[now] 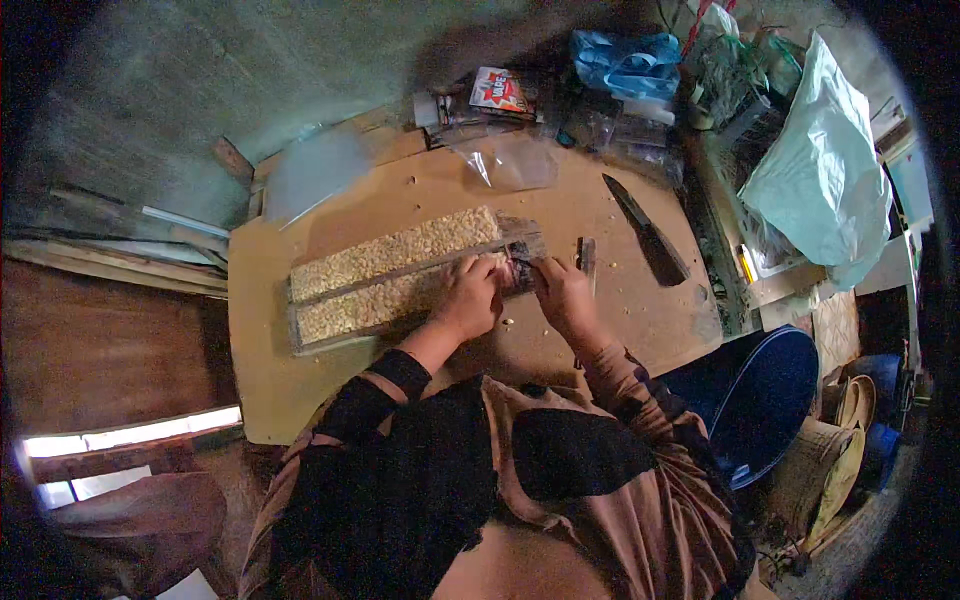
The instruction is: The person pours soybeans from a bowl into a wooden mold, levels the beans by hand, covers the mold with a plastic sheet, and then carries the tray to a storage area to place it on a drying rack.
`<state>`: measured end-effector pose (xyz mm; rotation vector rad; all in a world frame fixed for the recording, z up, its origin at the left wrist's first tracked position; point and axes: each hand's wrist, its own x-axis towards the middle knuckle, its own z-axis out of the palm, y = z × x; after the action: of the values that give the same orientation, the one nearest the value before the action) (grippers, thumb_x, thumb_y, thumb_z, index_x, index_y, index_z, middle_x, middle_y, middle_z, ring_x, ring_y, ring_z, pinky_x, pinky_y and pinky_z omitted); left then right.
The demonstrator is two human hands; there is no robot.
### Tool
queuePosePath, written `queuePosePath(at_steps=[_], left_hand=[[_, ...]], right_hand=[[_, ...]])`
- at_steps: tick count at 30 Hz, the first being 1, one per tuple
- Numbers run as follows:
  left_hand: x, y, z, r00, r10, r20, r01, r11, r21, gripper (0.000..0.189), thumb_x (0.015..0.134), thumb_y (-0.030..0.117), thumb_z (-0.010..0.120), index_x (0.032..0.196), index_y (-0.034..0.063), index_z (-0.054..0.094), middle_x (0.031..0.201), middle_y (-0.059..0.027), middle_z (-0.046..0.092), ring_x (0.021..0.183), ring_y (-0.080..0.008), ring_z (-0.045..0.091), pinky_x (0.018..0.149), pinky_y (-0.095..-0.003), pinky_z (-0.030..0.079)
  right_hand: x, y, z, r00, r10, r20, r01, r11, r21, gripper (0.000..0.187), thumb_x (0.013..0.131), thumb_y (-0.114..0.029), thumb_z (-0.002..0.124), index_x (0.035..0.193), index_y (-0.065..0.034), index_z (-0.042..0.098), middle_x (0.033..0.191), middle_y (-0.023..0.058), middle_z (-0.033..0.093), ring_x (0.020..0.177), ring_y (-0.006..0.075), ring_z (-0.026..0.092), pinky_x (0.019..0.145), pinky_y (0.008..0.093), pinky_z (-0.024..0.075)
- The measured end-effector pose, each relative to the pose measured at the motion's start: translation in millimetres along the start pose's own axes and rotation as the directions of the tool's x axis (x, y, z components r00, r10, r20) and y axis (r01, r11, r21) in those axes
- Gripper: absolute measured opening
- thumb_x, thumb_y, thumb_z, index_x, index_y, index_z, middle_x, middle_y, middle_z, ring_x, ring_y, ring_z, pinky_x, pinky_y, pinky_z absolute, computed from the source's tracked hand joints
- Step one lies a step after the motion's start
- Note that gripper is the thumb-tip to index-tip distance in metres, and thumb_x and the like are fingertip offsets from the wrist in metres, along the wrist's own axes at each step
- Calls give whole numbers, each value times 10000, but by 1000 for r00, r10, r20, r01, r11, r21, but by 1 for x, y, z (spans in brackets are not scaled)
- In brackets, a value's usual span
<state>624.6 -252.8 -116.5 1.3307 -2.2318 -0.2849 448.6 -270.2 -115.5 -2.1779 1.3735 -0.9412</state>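
On the tabletop lies a long two-channel wooden mould (403,269), tilted slightly up to the right. Pale yellow pieces, perhaps beans or nuts, are packed in its far channel (394,251) and near channel (367,310). My left hand (474,296) rests over the right part of the near channel, fingers bent down against the filling. At the mould's dark right end, the fingertips of my right hand (566,292) touch the wood, close to the left fingers. What either hand grips is hidden. Just beyond my right hand is a small dark wooden block (586,253).
A large knife (646,229) lies on the tabletop (630,322) to the right, among scattered crumbs. Clear plastic bags (514,161), a plastic sheet (319,172) and a printed box (501,90) are at the back. A dark blue tub (776,405) stands beside the right edge.
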Motion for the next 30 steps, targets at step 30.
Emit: queuePosePath(at_steps=[30], left_hand=[[-1, -12, 10, 997, 53, -57, -55, 998, -37, 264, 570, 23, 508, 823, 38, 580, 896, -106, 519, 868, -300, 450, 786, -389, 370]], right_hand=[[-18, -2, 10, 993, -70, 96, 87, 978, -188, 103, 758, -101, 487, 846, -47, 493, 765, 138, 533, 692, 340, 540, 607, 416, 452]])
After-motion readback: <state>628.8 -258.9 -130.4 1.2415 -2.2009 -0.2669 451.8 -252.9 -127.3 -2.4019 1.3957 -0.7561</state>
